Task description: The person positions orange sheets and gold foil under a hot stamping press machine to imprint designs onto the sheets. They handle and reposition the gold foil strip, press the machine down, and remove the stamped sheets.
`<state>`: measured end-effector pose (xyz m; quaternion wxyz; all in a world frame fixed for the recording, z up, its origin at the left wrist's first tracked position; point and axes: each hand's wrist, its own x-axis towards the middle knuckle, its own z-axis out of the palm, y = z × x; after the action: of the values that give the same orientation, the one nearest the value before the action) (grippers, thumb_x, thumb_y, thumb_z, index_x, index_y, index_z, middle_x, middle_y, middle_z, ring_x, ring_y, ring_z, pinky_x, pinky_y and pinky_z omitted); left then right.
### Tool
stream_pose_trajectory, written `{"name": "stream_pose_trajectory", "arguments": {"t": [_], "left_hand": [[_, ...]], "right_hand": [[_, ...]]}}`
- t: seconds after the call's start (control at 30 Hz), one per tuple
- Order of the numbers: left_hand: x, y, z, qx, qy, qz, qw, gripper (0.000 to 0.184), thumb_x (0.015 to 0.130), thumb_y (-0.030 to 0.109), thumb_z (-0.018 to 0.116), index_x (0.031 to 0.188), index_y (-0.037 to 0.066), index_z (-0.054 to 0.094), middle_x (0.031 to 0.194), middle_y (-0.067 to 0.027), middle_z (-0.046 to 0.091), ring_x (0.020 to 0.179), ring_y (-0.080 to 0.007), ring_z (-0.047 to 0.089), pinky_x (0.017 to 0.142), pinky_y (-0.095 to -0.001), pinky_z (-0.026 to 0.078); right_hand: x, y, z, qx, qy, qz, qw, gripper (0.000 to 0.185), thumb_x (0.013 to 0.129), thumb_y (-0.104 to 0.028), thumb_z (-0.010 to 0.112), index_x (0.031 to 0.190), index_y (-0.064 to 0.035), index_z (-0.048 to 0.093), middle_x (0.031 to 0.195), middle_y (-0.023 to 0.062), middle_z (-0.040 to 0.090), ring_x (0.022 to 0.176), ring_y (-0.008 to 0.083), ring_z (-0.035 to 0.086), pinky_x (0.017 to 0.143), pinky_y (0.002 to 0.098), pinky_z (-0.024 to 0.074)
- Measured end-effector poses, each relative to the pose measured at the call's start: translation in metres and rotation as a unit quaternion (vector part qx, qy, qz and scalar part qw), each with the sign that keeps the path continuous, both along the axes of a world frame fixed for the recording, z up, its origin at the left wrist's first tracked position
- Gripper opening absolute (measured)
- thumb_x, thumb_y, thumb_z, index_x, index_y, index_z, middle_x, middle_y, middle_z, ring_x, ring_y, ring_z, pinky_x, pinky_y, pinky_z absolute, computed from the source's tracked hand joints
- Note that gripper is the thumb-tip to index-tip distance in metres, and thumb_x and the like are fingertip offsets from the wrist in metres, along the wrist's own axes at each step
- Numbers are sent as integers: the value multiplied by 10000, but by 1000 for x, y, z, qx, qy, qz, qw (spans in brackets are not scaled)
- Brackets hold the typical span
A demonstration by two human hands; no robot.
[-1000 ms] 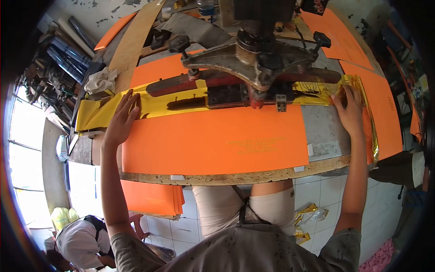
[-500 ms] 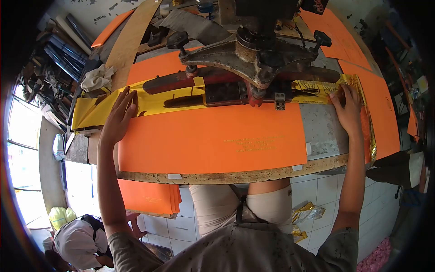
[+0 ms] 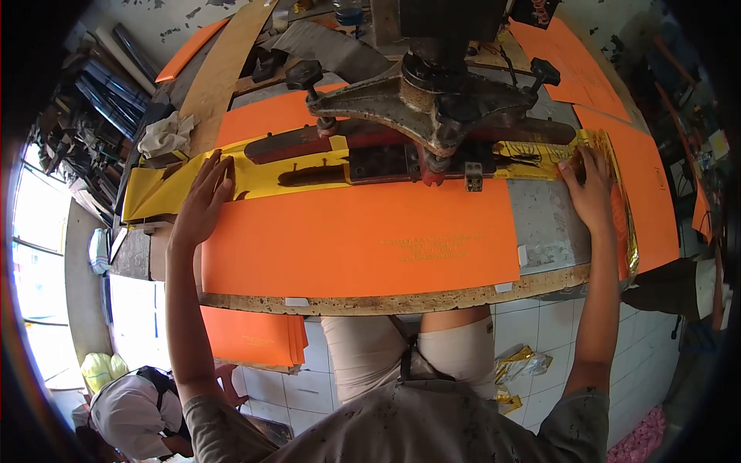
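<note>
A strip of gold foil [image 3: 255,176] runs across the work table beneath a heavy metal press head [image 3: 363,100]. My left hand [image 3: 202,199] rests on the foil's left part, its fingers stretched out. At the right end of the foil, my right hand [image 3: 590,185] lies with thumb and fingers apart; its fingertips touch the foil. In front of the press an orange sheet [image 3: 324,239] bears small gold lettering, and its far edge is hidden under the foil and the press. A dark bar with a flat block [image 3: 378,163] sits under the press head, across the foil.
More orange sheets [image 3: 625,162] lie on the right. A stack of orange sheets [image 3: 251,336] is below the table's worn front edge [image 3: 394,303]. A crumpled cloth [image 3: 166,135] lies at left. Another person [image 3: 135,413] is at lower left. Foil scraps [image 3: 521,366] lie on the floor.
The press head sits slightly lower than before. Both hands keep about the same places on the foil, and the orange sheet has not visibly moved.
</note>
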<state>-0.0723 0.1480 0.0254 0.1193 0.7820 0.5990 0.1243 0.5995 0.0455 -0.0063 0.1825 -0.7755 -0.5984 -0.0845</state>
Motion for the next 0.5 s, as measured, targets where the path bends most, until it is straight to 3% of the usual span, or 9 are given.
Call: {"name": "stream_pose_trajectory", "arguments": {"t": [0.33,0.5], "left_hand": [[2,-3,2,7,-12,-8,1000,547,1086,399,457,1510,56,499,1656,-157,345,1538,-341,306,1229,-428,282],[-9,-8,3,41,-91,-4,995,508,1094,368,452,1498,67,517,1650,-144,367,1524,-326,343,1224,-426,292]], "right_hand": [[-1,0,-1,2,-3,-7,1000,685,971,-514,644,1410,5,561,1448,168,501,1380,360,436,1155,472,352],[3,-4,1,12,23,-7,1000,708,982,-523,628,1430,19,542,1487,186,470,1412,369,420,1161,462,367]]}}
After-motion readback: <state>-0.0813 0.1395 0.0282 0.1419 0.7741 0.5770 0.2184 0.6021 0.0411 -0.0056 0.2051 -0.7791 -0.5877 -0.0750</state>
